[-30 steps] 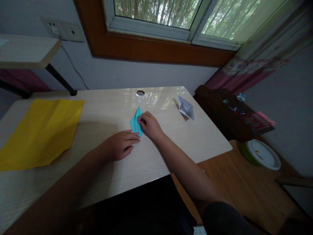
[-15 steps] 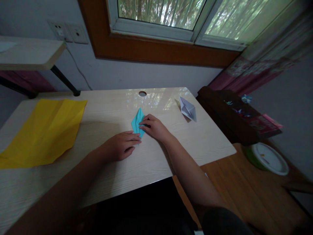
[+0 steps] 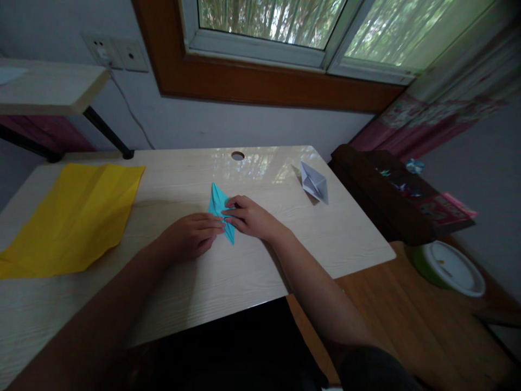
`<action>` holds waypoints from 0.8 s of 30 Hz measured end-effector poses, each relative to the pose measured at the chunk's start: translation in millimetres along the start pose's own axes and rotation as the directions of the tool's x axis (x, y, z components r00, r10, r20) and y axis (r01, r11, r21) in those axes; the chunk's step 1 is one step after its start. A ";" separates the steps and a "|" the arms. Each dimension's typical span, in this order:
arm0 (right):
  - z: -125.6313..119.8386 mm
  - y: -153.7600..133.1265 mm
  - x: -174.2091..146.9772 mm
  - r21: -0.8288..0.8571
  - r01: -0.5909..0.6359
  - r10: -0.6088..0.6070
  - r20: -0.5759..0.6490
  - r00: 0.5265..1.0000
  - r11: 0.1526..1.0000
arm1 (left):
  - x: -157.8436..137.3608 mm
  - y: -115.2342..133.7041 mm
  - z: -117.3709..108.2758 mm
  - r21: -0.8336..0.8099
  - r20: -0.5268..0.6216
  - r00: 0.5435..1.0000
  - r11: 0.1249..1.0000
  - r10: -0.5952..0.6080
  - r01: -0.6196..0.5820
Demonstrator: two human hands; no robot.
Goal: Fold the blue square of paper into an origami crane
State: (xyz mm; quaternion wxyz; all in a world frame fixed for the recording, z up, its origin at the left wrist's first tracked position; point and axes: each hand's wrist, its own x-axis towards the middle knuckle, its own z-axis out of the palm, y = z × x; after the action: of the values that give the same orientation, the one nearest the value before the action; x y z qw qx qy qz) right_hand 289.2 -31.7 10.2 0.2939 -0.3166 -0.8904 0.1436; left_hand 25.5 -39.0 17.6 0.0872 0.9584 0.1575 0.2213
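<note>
A small turquoise sheet of origami paper, folded into a long diamond with creases, lies on the pale wooden desk. At its lower left edge, my left hand presses with its fingers together, the fingertips over the paper's middle. My right hand grips the paper from the right side, fingers bent, its fingertips close to those of the left. Parts of the paper are hidden under both hands.
A folded white paper boat stands at the desk's right side. To the left lies a large yellow sheet. A raised shelf on black legs overhangs the back left. A round cable hole is near the back edge.
The turquoise paper has turned, its upper tip now leaning left and its lower tip pointing down to the right. Both hands have shifted slightly left with it.
</note>
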 end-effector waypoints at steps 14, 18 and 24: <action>1.8 -0.4 5.1 0.002 0.001 -0.001 0.048 0.999 1.000 | -0.2 -11.3 1.8 0.212 -0.029 0.986 0.963 -0.166 0.168; 1.8 -0.3 5.9 -0.006 0.005 -0.005 0.051 0.999 1.000 | -1.3 -11.5 0.9 0.224 -0.028 0.973 0.947 -0.229 0.229; 2.7 0.4 5.5 -0.012 0.016 -0.015 0.037 0.999 1.000 | -4.4 -20.7 -0.7 0.254 -0.025 0.954 0.921 -0.300 0.296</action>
State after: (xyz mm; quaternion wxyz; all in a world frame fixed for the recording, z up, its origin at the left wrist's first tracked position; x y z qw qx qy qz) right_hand 284.4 -28.0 10.3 0.2766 -0.3088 -0.8989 0.1419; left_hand 15.9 -21.1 11.6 -0.0027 0.9280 0.3280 0.1766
